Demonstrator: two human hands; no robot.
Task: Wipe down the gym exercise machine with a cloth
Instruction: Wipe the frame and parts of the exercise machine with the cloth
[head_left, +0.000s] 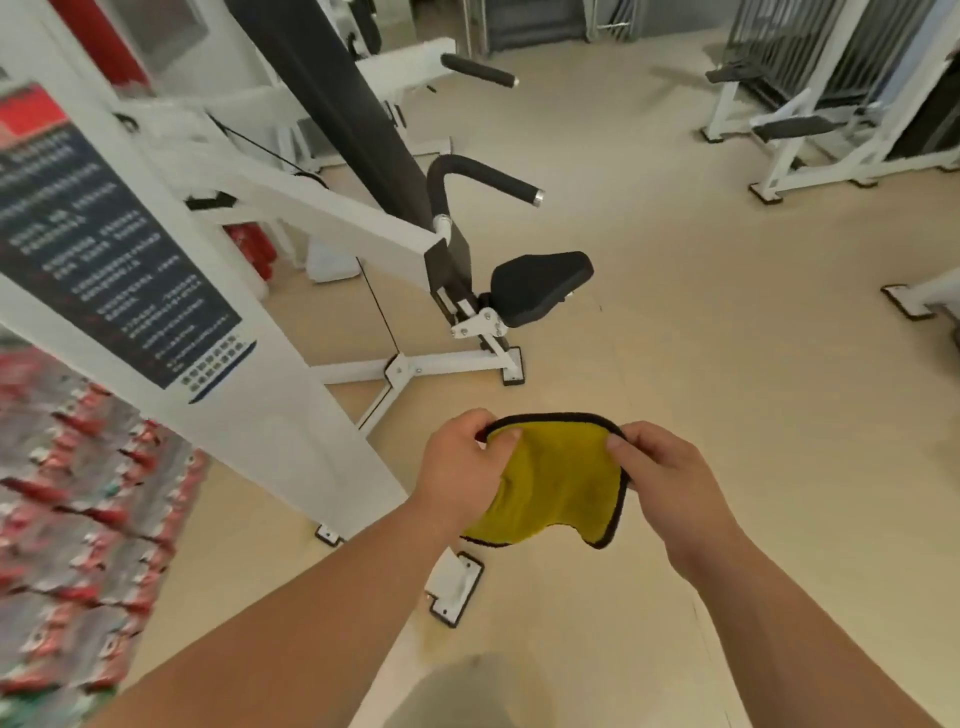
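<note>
The person is holding the yellow cloth (556, 478) out between both hands, probably spreading it into a usable face before wiping, since it is touching nothing else. The left hand (460, 467) is pinching one top corner with curled fingers and thumb, and the right hand (670, 475) is gripping the opposite corner likewise, so the black-edged hem is stretching between them while the rest is hanging below. The exercise machine (322, 208) is standing beyond and to the left of the hands, its black seat (540, 286) well ahead of them, apart from the cloth
</note>
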